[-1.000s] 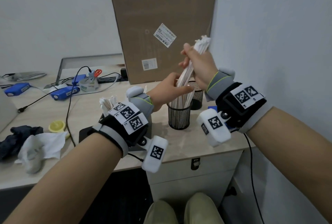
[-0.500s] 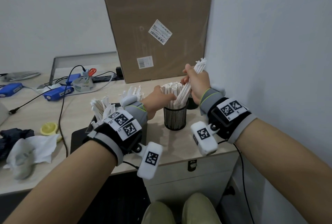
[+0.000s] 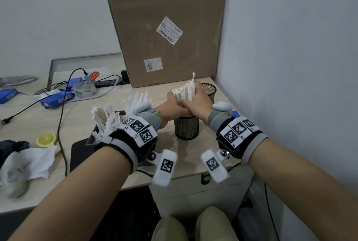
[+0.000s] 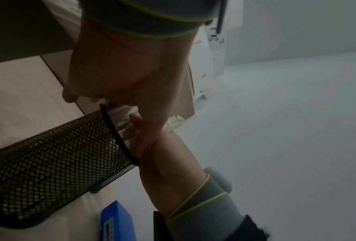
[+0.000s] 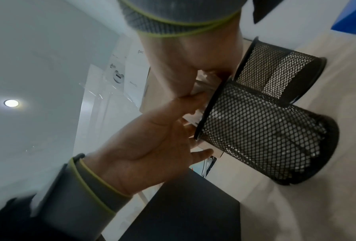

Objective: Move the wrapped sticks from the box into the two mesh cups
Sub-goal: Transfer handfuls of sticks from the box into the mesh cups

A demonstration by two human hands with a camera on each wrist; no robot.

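Observation:
A bundle of white wrapped sticks point(image 3: 185, 90) stands in the near black mesh cup point(image 3: 187, 128), their tops poking out above my hands. My right hand point(image 3: 197, 101) grips the bundle from the right, just above the cup's rim. From the left, my left hand point(image 3: 172, 105) wraps round the same bundle and touches the right hand. The second mesh cup point(image 3: 210, 90) stands just behind, by the wall. In the right wrist view both cups point(image 5: 265, 143) point(image 5: 280, 68) show side by side. More wrapped sticks point(image 3: 104, 115) stick up from the black box point(image 3: 91, 140) behind my left wrist.
A tall cardboard carton point(image 3: 166, 27) stands against the wall behind the cups, with the white wall close on the right. A blue box point(image 4: 115, 223) lies near the cup's foot. Cables, blue devices point(image 3: 56, 100), a tape roll with scissors point(image 3: 86, 89) and crumpled tissue point(image 3: 29, 163) lie left.
My right hand brought the bundle down from the air into the near cup. My left hand moved in and wrapped round it at the rim.

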